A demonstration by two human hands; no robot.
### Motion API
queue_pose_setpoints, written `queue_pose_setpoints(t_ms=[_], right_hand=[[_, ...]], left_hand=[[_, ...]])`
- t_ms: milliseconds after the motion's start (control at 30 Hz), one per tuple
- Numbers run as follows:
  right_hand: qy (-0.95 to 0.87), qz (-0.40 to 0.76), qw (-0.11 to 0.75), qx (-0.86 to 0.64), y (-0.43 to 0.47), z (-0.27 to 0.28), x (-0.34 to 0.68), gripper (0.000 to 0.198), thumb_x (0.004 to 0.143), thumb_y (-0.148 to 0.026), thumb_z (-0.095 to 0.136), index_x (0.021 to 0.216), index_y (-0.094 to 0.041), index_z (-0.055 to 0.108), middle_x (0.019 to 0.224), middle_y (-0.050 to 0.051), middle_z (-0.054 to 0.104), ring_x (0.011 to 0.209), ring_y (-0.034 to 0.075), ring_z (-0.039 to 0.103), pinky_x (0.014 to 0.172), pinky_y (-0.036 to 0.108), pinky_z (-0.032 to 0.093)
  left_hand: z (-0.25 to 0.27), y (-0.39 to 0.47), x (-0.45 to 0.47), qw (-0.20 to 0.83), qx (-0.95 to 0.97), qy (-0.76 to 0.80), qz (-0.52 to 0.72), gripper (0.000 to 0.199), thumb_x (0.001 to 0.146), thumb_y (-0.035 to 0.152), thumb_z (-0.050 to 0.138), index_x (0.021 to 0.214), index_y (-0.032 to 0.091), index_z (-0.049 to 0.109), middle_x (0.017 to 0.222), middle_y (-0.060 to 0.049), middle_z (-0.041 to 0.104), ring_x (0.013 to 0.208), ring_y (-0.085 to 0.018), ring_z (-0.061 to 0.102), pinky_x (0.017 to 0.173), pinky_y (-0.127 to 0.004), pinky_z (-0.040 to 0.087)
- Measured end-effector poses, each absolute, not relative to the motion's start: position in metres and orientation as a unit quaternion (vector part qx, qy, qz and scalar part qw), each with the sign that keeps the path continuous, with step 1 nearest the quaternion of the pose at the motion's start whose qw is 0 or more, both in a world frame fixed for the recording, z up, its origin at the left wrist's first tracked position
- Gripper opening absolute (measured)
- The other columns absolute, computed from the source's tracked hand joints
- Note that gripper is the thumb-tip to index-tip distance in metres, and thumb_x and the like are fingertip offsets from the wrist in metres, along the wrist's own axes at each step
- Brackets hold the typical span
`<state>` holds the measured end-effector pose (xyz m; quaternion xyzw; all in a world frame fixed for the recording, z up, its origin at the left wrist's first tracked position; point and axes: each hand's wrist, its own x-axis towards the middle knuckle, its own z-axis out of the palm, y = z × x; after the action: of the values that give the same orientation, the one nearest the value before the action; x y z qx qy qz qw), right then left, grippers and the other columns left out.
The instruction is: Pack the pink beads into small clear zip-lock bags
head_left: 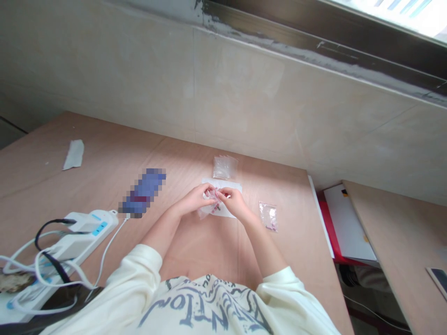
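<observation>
- Pink-flecked bag [205, 212], small and see-through, is held between the two hands above the white sheet [228, 212], over the right half of the tabletop [286, 260] and nearer its far edge than its near one.
- Left hand [199, 198]: thumb and fingers are bent towards each other with little gap at the tips, gripping the plastic from the left.
- Right hand [233, 201]: thumb and forefinger come together in a pinch on the plastic, almost meeting the left fingertips; the other fingers curl in behind.
- Inside that bag, small pink and reddish bits show through – too small and too covered by fingers to name or count.
- White sheet: lies flat under the hands, its far corners and near right side showing past them.
- Clear bags [224, 167]: several, flat and overlapping, between the sheet and the tabletop's far edge, just beyond the sheet.
- Filled bag [268, 215]: lies alone between the right forearm and the tabletop's right edge, touching neither – a few pink-red bits are gathered at its near end.
- Phone [144, 191], blurred out, lies left of the hands; a paper scrap [73, 154] lies near the far left corner.
</observation>
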<state>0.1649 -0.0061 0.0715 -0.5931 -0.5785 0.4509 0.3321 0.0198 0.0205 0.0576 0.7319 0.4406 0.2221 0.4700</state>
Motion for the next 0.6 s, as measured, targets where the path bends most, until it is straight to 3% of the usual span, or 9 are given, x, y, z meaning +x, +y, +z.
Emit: queue_pose_setpoints(t_ms=[200,500,600], right_hand=[[-0.596,0.387,0.368,-0.600,-0.022,0.081,0.170,0.014,0.067,-0.031,0.053,0.068,-0.018,0.059,0.082,0.004,0.056,0.081,0.016,0.050,0.064,0.025,0.040],[-0.461,0.456,0.478,-0.592,-0.030,0.072,0.176,0.015,0.062,-0.028,0.057,0.073,-0.018,0.054,0.066,0.001,0.057,0.060,0.013,0.052,0.059,0.027,0.043],[-0.439,0.458,0.468,-0.616,-0.030,0.068,0.179,0.015,0.061,-0.029,0.057,0.067,-0.016,0.053,0.062,0.001,0.055,0.057,0.012,0.051,0.057,0.027,0.042]], left_hand=[[0.063,0.016,0.018,0.512,0.685,0.451,0.257,0.034,0.061,0.034,0.059,0.089,0.018,0.046,0.085,-0.002,0.052,0.073,-0.013,0.050,0.055,-0.022,0.043],[0.080,0.019,0.008,0.596,0.639,0.413,0.256,0.022,0.069,0.037,0.049,0.074,0.015,0.052,0.069,0.000,0.053,0.065,-0.011,0.051,0.062,-0.024,0.041],[0.086,0.018,0.009,0.600,0.634,0.419,0.249,0.022,0.069,0.036,0.050,0.072,0.014,0.053,0.068,0.000,0.054,0.064,-0.012,0.051,0.061,-0.024,0.041]])
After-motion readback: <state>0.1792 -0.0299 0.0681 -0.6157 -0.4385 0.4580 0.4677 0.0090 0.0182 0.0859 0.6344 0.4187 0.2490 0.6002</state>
